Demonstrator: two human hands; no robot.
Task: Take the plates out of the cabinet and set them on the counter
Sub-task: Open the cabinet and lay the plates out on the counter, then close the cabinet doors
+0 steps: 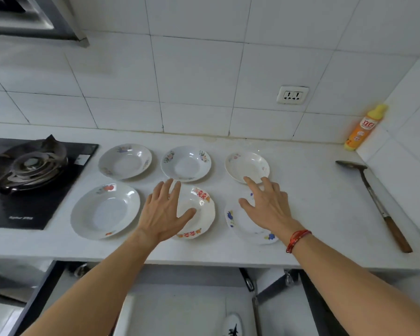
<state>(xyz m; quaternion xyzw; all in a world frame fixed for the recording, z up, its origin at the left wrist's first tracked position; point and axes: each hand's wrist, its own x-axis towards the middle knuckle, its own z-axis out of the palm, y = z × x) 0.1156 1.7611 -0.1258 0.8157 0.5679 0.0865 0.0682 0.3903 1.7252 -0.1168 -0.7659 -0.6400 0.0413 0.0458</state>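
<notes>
Several white plates with flower prints lie in two rows on the white counter [313,190]. The back row holds a plate at the left [125,161], one in the middle [186,163] and one at the right [245,164]. The front row holds a large plate [104,210], a scalloped plate with red and orange flowers [201,209] and a plate with blue flowers [243,224]. My left hand [164,210] hovers flat with spread fingers over the scalloped plate. My right hand [267,206] is spread over the blue-flowered plate, holding nothing.
A black gas hob with a burner [27,163] takes up the counter's left end. A long metal ladle with a wooden handle [374,202] lies at the right. An orange and yellow bottle [364,128] stands in the back right corner. Open cabinet doors [272,292] show below the counter.
</notes>
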